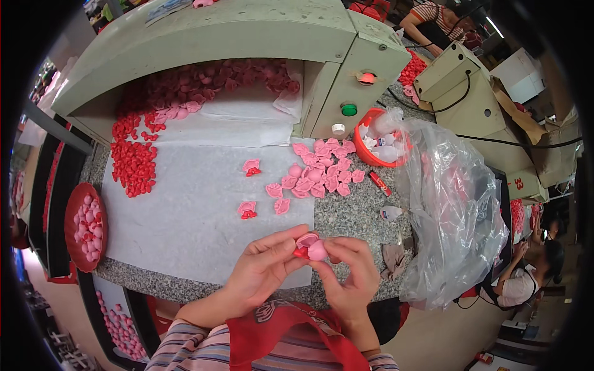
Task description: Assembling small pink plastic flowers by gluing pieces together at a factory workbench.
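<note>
Close above the near edge of the white sheet, both hands meet at a small pink plastic part. My left hand (263, 267) pinches a hollow pink piece (307, 239) with a red bow-shaped bit (301, 253) at its lower side. In my right hand (351, 270), thumb and fingers grip a smooth, rounded pink piece (317, 250), which touches the hollow one. Ahead on the sheet lie two pink pieces with red bows, one farther off (251, 166) and one nearer (247, 209). A pile of loose pink pieces (318, 170) spreads to their right.
A pale green machine (241, 37) with pink parts inside its opening stands at the back. Red pieces (133, 167) are heaped left on the white sheet (179, 216). A red basket (76, 250), an orange bowl (371, 162), a small bottle (390, 213) and a plastic bag (451, 210) flank the work area.
</note>
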Available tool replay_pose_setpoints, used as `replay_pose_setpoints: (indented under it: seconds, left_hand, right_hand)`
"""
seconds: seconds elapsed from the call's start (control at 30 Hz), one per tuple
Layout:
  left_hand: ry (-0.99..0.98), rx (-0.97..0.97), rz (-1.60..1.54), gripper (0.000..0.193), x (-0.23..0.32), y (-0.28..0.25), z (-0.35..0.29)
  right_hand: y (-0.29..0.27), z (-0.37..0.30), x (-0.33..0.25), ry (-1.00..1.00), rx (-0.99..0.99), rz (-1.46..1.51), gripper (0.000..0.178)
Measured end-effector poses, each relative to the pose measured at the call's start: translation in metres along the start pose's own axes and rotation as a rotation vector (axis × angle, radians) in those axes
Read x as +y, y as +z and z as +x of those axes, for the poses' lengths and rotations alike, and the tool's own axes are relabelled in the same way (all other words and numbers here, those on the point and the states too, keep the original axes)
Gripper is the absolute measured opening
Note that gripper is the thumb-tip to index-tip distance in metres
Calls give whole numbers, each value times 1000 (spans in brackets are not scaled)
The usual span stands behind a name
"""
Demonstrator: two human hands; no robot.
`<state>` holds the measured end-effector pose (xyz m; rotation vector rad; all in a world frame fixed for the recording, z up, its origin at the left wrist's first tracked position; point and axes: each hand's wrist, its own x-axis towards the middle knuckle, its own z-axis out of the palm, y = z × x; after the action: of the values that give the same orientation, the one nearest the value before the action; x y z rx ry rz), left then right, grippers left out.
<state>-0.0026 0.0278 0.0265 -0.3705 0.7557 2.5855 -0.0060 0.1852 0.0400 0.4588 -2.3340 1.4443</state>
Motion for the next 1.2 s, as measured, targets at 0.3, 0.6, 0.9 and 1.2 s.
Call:
replay_pose_setpoints:
  seconds: [0.3, 0.6, 0.9, 1.2]
  left_hand:
    - [140, -47, 152, 28, -6, 6, -8]
    - [228, -137, 235, 28, -7, 1, -8]
    - [224, -163, 279, 28, -6, 2, -9]
    - [355, -222, 399, 39, -11, 3, -11]
  right_hand:
    - [3, -8, -5, -59, 26, -6, 36]
    - [4, -10, -6, -59, 24, -8, 35]
    - [3, -9, -5, -104, 38, -32, 32]
    - [5, -14, -5, -182, 62, -150, 31]
